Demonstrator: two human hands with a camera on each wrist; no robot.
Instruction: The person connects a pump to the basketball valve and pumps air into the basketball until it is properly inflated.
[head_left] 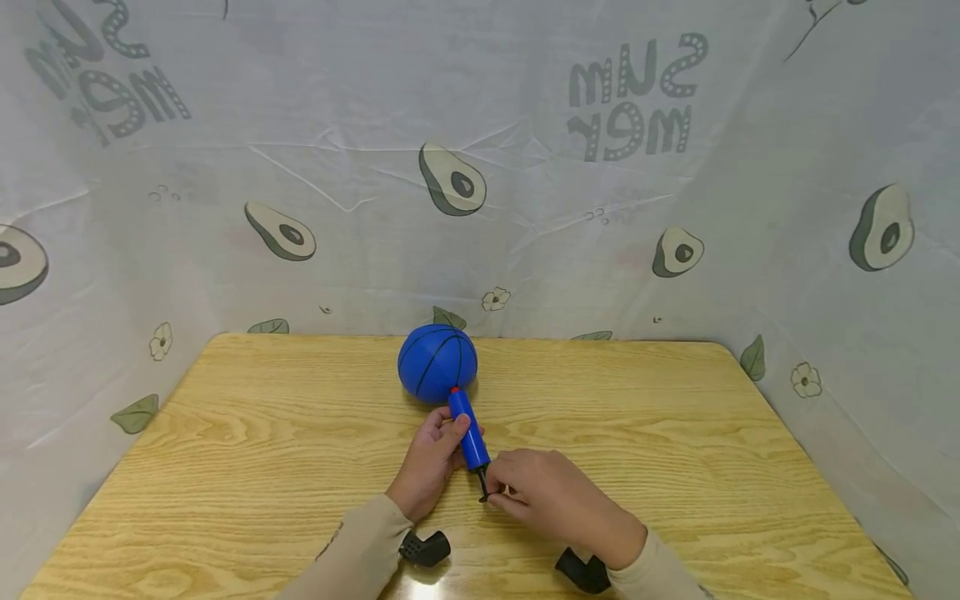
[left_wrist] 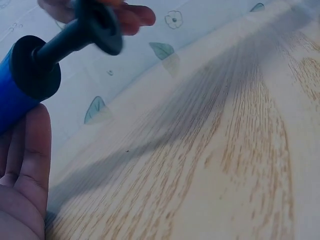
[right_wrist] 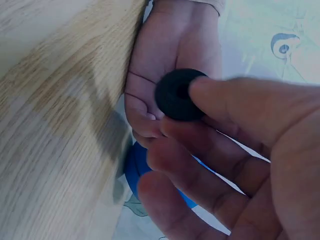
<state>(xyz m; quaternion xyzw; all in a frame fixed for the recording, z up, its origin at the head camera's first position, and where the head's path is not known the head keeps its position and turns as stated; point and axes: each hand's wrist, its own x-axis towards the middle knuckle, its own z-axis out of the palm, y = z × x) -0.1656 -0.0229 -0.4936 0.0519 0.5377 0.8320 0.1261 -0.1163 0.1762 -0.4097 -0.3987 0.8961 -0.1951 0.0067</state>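
A small hand pump [head_left: 474, 446] with a blue barrel slants from a blue ball [head_left: 431, 362] toward the person. Its red tip meets the ball's lower front. My left hand [head_left: 429, 458] grips the barrel, thumb on top. From the barrel's near end the black rod [left_wrist: 59, 46] sticks out, ending in a round black handle [right_wrist: 172, 96]. At that handle, my right hand [head_left: 553, 493] pinches with thumb and fingers. The right wrist view shows the thumb on the disc's face and the other fingers loosely bent. The ball is mostly hidden behind fingers there.
Both hands work over a wood-grain table [head_left: 285, 433]. A pale cloth [head_left: 360, 275] printed with avocados and leaves hangs behind it and at the sides. Black devices sit at the left wrist [head_left: 425, 549] and right wrist [head_left: 583, 572].
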